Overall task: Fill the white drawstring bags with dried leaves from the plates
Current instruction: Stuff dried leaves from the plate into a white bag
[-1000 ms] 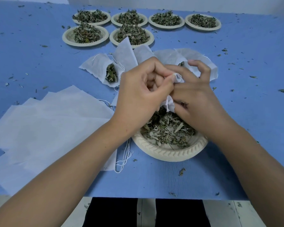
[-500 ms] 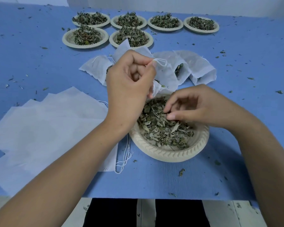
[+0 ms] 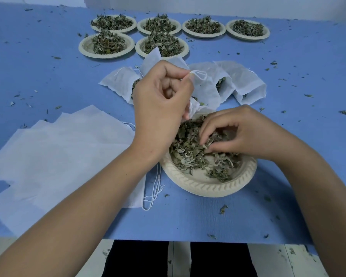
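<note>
The left hand [image 3: 160, 100] was curled, its thumb and forefinger pinching the cord loop [image 3: 198, 73] and the mouth of a white drawstring bag [image 3: 195, 106]. The bag hung just over the far rim of the near plate [image 3: 208, 189]. That position looked deliberate: with the opening right beside the heap, anything that missed would likely drop back onto the plate rather than onto the blue surface [image 3: 48, 76]. The fingers hid how wide the mouth stood.

The right hand [image 3: 240, 132] was down in the dried leaves [image 3: 188, 156], fingers bent and closing on a clump with the thumb underneath. It appeared to be gathering the next pinch for the bag. The step in hand seemed to be loading, with this bag only partly filled at most.

Beyond the hands lay a row of filled bags [image 3: 248, 84], with leaves showing at some of the mouths, probably set aside out of the working path. To the left, a fanned stack of flat empty bags [image 3: 64, 152] lay near the left forearm, handy for the next pick. Its cords [image 3: 154, 188] trailed off the near corner beside the plate. Six heaped plates [image 3: 106, 55] sat toward the far edge, well apart from the work, so much of the job appeared to remain. Leaf crumbs were scattered across the surface.
</note>
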The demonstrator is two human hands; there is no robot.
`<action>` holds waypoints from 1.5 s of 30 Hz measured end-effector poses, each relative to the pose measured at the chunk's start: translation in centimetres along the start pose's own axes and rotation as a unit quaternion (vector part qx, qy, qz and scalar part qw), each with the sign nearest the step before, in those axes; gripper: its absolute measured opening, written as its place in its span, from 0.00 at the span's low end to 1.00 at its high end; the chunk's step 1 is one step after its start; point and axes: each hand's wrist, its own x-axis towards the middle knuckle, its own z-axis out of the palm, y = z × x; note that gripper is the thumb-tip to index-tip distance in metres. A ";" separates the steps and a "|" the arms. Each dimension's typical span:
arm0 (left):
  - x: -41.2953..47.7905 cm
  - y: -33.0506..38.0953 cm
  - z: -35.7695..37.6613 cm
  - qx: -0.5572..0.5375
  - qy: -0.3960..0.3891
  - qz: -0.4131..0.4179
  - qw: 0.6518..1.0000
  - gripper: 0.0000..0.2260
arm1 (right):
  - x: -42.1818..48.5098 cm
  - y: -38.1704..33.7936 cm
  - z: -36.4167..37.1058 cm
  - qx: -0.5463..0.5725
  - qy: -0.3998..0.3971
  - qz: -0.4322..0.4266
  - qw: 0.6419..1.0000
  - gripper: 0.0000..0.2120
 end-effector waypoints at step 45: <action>-0.5 -0.5 0.4 0.029 -0.063 0.031 0.997 0.04 | 0.3 0.2 1.0 -0.136 0.185 -0.138 0.963 0.08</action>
